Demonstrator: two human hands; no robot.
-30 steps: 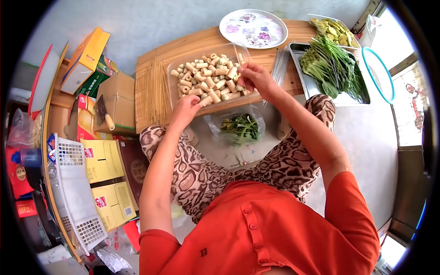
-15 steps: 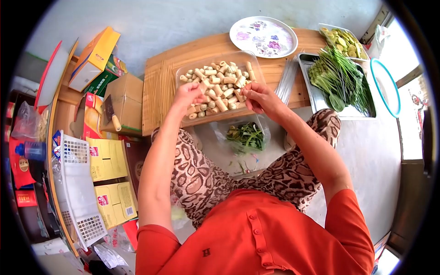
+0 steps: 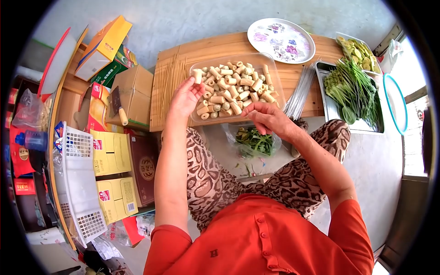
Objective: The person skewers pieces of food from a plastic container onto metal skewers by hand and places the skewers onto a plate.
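Note:
My left hand (image 3: 187, 97) is at the left side of a clear plastic tub (image 3: 277, 89), pinching a short beige roll (image 3: 197, 76) upright between thumb and fingers. Many similar cut rolls (image 3: 231, 97), pale and tube-shaped, are heaped in the tub. Over the tub's near right edge hangs my right hand (image 3: 269, 121), its fingers curled together. Whether anything thin is between those fingers I cannot make out. Thin wooden skewers (image 3: 168, 87) lie on the table left of the tub, and a bundle of metal skewers (image 3: 300, 94) lies to its right.
A floral tray (image 3: 282, 40) lies at the back of the wooden table (image 3: 201, 48). Greens fill a metal tray (image 3: 376, 126) at right, near a tray of sliced vegetables (image 3: 357, 52). A bag of leaves (image 3: 254, 140) sits below the table edge. Boxes (image 3: 133, 98) and a white basket (image 3: 75, 178) stand left.
The view has shifted, so the scene sits further right. My left hand has moved to the tub's left side with a roll in it; my right hand has dropped toward the near edge.

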